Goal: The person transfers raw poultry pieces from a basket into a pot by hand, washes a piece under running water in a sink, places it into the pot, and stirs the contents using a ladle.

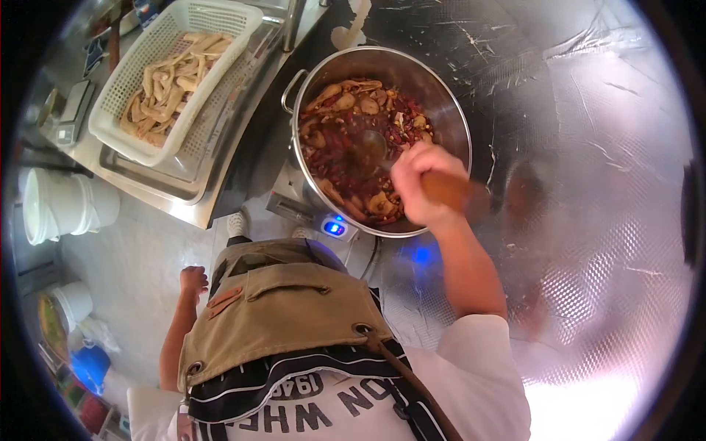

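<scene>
My right hand [426, 180] is over the right side of a large steel pot [457, 121], closed round the thick wooden handle of a ladle [452, 192]. The handle end is blurred, and the ladle's round head appears to lie in the dark liquid near the middle. Inside the pot is a reddish-brown stew [346, 147] with red chillies and pale brown chunks. Down by my left side hangs my left hand [193, 281], its fingers curled with nothing visible in them.
A white perforated basket [103, 125] with pale poultry pieces [165, 92] stands on a steel counter at left. Below the pot glows a blue control display [334, 228]. White buckets [59, 206] stand on the floor, and foil-like sheeting [588, 220] covers the right side.
</scene>
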{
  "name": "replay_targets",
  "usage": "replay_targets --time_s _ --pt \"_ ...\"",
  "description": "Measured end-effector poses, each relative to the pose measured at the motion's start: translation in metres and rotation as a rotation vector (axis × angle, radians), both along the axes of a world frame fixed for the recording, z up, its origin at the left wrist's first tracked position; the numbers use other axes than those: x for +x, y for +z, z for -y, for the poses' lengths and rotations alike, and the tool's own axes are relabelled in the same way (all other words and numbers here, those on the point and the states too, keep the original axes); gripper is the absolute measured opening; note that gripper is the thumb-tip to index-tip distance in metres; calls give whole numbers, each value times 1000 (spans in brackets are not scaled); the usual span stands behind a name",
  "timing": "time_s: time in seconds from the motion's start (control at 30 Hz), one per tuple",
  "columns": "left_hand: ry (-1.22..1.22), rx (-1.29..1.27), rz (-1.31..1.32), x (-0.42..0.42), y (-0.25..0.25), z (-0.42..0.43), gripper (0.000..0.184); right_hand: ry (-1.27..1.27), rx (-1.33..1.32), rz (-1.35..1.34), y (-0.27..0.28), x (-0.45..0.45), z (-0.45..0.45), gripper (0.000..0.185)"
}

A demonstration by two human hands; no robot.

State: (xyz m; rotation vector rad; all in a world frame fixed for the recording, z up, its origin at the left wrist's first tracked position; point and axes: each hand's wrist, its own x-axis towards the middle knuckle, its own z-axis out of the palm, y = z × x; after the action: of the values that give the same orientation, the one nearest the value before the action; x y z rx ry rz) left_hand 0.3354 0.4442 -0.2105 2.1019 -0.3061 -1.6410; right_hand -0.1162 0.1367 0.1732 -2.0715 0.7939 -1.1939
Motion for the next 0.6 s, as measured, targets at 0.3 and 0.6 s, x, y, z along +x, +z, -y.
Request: replay_targets --time_s 0.3,0.6 --pt "266 111 7 -35 58 22 9 265 -262 -41 66 15 -9 15" --pt "181 137 76 -29 50 0 9 -25 36 618 18 2 38 11"
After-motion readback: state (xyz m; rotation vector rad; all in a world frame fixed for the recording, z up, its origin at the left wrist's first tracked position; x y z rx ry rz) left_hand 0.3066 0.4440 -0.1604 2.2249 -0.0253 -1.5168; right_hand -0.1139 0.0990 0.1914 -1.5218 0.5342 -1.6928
